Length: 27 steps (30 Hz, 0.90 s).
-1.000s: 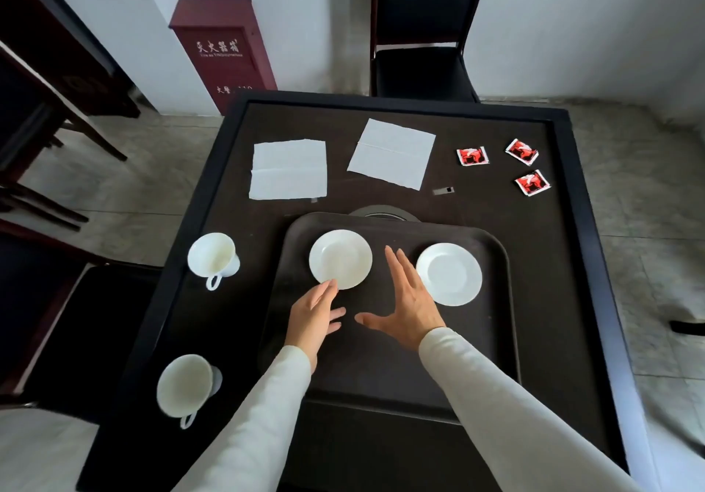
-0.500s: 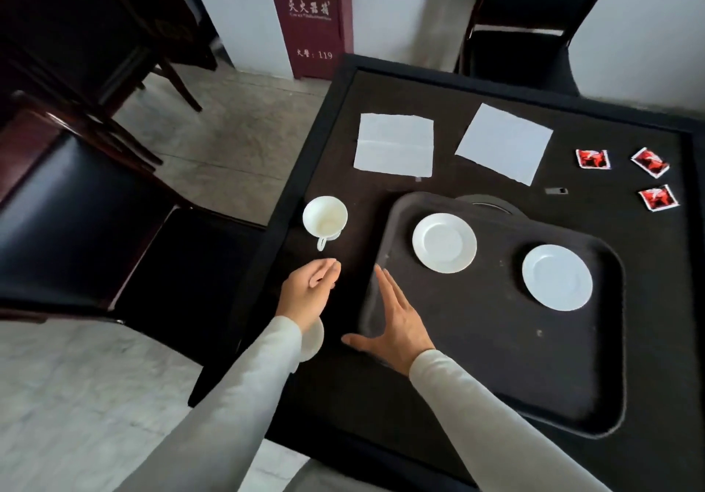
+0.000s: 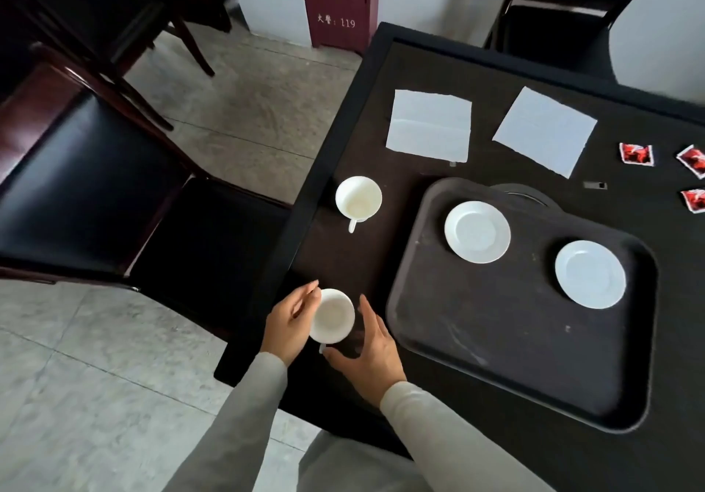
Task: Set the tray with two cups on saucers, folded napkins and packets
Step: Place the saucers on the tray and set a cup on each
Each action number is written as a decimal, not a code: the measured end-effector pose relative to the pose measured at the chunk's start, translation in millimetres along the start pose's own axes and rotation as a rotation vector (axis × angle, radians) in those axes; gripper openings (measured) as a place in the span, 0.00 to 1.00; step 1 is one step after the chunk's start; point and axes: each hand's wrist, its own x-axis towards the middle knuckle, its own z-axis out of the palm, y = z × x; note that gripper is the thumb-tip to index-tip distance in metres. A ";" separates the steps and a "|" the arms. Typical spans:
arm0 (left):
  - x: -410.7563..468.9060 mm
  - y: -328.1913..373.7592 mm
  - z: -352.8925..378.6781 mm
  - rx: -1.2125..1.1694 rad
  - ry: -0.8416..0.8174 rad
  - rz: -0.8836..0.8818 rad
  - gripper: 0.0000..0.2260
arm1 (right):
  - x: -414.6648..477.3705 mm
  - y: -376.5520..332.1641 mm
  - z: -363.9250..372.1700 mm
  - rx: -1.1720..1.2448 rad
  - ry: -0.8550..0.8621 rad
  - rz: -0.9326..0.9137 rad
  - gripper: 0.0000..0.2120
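Loosely curved, the fingers of the left hand (image 3: 290, 323) lie against the left side of the near cup (image 3: 331, 316), and I cannot tell if they really grip it or only touch it. On the other side the right hand (image 3: 372, 346) is spread wide. Its thumb reaches under the cup, where the small handle sticks out, and its straight fingers stand just beside the cup with a dark gap between. This cup stands upright on the table (image 3: 343, 262), low and a little left of the centre of the frame, near the table's edge and just left of the tray (image 3: 496, 358). I see the far cup (image 3: 358, 198) higher in the frame, also upright on the table, with its handle pointing down the frame. On the tray lie two white saucers: the upper saucer (image 3: 477, 231) near its upper left corner and the lower saucer (image 3: 590, 279) further to the right. Above the tray a creased napkin (image 3: 429, 125) and a tilted napkin (image 3: 544, 130) lie flat on the table. Three red packets (image 3: 636, 154) lie at the right edge of the frame. A dark chair (image 3: 76, 186) fills the left side.
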 end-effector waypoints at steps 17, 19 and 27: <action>-10.3 -12.3 -0.9 -0.042 -0.065 -0.060 0.09 | -6.8 -13.4 34.3 0.271 0.082 0.157 0.37; -12.4 -12.2 -1.9 -0.046 -0.063 -0.068 0.07 | -6.8 -16.1 37.1 0.293 0.094 0.163 0.37; -18.4 -9.8 0.1 -0.122 -0.028 -0.096 0.12 | -3.1 -17.1 37.8 0.325 0.022 0.147 0.39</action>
